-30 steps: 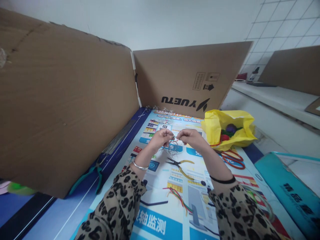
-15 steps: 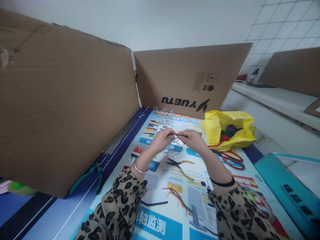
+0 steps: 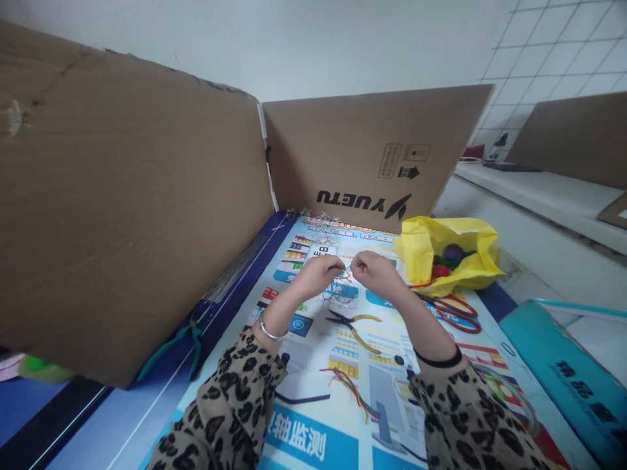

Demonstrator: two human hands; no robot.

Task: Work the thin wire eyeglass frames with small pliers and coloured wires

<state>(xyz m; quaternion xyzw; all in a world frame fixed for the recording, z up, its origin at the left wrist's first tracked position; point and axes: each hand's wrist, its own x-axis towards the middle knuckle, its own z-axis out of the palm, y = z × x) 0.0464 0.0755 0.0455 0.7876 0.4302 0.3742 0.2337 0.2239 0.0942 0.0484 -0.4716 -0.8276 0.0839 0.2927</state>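
Observation:
My left hand (image 3: 321, 274) and my right hand (image 3: 375, 271) are raised over the printed sheet, fingertips pinched a short way apart. A thin wire (image 3: 347, 267) runs between the pinched fingers, its ends hidden inside them. Just below the hands is a tangle of fine silvery wire (image 3: 340, 299); whether it joins the held wire I cannot tell. Nearer me lie yellow-handled pliers (image 3: 350, 321) with parted jaws, and a small bunch of red, yellow and green strands (image 3: 353, 388).
Cardboard panels (image 3: 196, 196) stand to the left and behind. On the right are a yellow bag (image 3: 416, 251) with coloured balls inside, red-handled scissors (image 3: 455, 312) and a teal box (image 3: 553, 365). Teal-handled pliers (image 3: 193, 349) lie by the left panel. More wire loops (image 3: 326, 236) lie farther back.
My hands have drawn slightly apart, the right one shifting a little to the right. The gap between the fingertips has widened, with the thin wire still across it.

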